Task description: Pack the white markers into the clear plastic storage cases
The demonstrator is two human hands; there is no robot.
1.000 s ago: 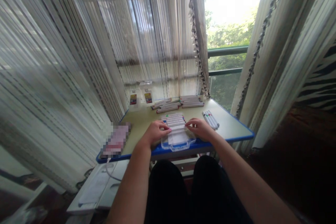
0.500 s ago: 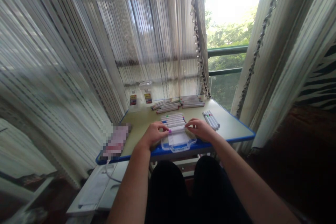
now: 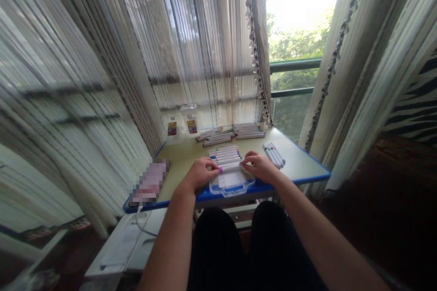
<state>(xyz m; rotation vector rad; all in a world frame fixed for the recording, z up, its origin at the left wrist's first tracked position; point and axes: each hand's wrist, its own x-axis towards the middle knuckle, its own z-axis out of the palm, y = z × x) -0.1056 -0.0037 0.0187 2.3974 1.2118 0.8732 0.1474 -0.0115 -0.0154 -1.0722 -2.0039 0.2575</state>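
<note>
A white marker (image 3: 231, 167) with a purple cap lies crosswise between my two hands, over a clear plastic case (image 3: 235, 189) at the table's front edge. My left hand (image 3: 204, 172) pinches the purple-capped end. At the other end, the fingertips of my right hand (image 3: 257, 164) are closed on the marker. Just beyond it, several white markers (image 3: 225, 155) lie side by side in the case. The near part of the case shows a white bottom and a clear handle.
Loose markers (image 3: 218, 136) are heaped at the back of the table (image 3: 300, 159), beside a stacked row (image 3: 250, 131). More markers (image 3: 273, 154) lie to the right. Clear cases (image 3: 189, 122) stand at back left. A pixelated pink object (image 3: 150, 182) with a cable is at the left edge.
The view has shifted very slightly. Both hands keep their hold on the purple-capped marker in nearly the same place.
</note>
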